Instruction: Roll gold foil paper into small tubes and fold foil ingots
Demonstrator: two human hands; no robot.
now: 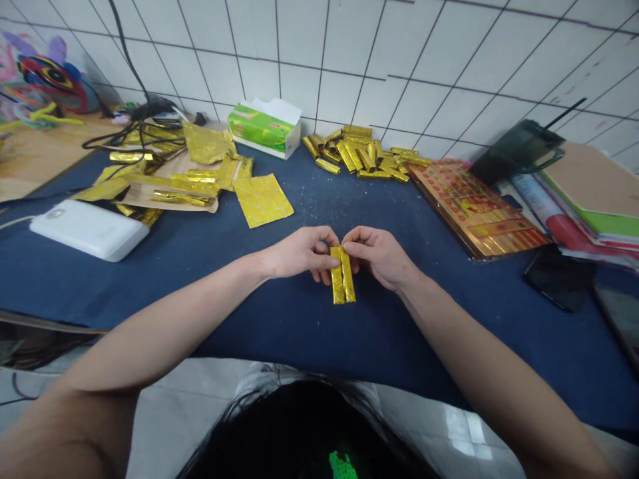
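Note:
Between my two hands is a piece of gold foil paper (338,283), folded into a narrow strip with a seam down its middle. My left hand (304,253) pinches its left edge with the thumb in front. On the other side, my right hand (377,253) grips the upper right edge between thumb and fingers. The strip points down toward me, just above the blue tabletop (279,299). Some fingertips are hidden behind the paper. A flat gold foil sheet (263,199) lies beyond my left hand. Farther back sits a pile of rolled gold foil pieces (359,153).
A white power bank (88,229) and loose gold foil sheets (207,143) with cables lie at left. A green tissue box (264,126) stands by the tiled wall. On the right are a printed gold paper pack (476,206), a dark mug (516,152) and a black phone (559,276).

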